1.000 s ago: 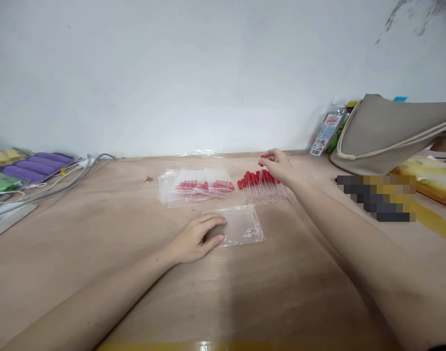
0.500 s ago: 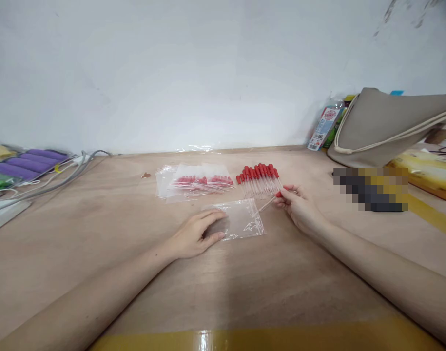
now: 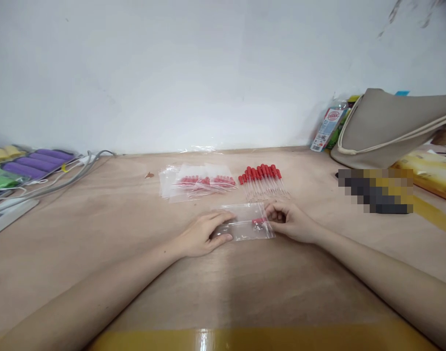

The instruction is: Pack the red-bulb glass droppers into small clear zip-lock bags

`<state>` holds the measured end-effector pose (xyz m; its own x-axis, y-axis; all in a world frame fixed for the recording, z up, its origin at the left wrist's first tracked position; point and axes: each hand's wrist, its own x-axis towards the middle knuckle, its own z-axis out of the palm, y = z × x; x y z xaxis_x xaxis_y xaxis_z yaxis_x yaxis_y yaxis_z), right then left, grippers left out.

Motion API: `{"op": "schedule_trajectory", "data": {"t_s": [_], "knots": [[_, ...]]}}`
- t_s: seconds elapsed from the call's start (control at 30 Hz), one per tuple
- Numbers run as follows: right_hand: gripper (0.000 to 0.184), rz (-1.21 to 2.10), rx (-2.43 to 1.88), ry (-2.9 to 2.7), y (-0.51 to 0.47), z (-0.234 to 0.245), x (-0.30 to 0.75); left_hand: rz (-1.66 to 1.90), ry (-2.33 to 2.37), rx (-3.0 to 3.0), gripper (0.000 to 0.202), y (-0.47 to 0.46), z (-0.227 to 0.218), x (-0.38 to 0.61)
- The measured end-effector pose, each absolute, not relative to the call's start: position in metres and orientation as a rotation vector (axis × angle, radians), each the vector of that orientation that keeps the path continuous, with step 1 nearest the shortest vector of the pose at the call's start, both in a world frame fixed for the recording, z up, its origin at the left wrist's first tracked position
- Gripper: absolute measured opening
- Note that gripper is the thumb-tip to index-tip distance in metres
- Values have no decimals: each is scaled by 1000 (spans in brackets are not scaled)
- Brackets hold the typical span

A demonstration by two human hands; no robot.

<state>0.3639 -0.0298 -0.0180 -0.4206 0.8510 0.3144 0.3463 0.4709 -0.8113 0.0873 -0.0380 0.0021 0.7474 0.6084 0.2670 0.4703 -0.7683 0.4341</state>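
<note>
A clear zip bag [image 3: 244, 233] lies flat on the table. Inside it rests a dropper with a red rubber bulb [image 3: 258, 221], its thin clear tube pointing left. My left hand [image 3: 204, 234] lies over the bag's left end, thumb and fingers spread on the plastic. At the bag's right-hand mouth, my right hand [image 3: 290, 222] is closed, its fingertips on the end of the red bulb. Behind the bag, several loose red-bulbed droppers [image 3: 261, 178] lie side by side. Left of them is a pile of filled zip bags [image 3: 201, 183], with more red bulbs showing through.
Purple rolls [image 3: 36, 163] and grey cables [image 3: 82, 168] occupy the left side. A grey drawstring bag [image 3: 387, 126], a labelled carton [image 3: 328, 127] and a yellow pack [image 3: 427, 173] stand at the right, near a blurred-out object [image 3: 376, 191]. A white wall [image 3: 208, 73] closes off the back.
My right hand has moved left and down to the bag's mouth. The dropper, outside with its tip at the opening before, is now inside the bag. My left hand stays on the bag.
</note>
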Motion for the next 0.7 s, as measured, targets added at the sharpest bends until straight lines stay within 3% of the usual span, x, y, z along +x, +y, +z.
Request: {"op": "schedule_trajectory", "data": {"t_s": [0.13,0.4,0.6,0.7], "knots": [[23,803,-1010,-2080,-28,-16,361,556,824,2613,42,-37,1,87],[29,978,-1095,-2063,-14,-4,374,593,791,2602,37,-35,-2,86],[15,186,-1446,-1990,40,16,371,569,790,2601,36,-33,-2,86],[27,-91,-1589,-2003,74,23,356,528,796,2609,35,-34,-2,85]]}}
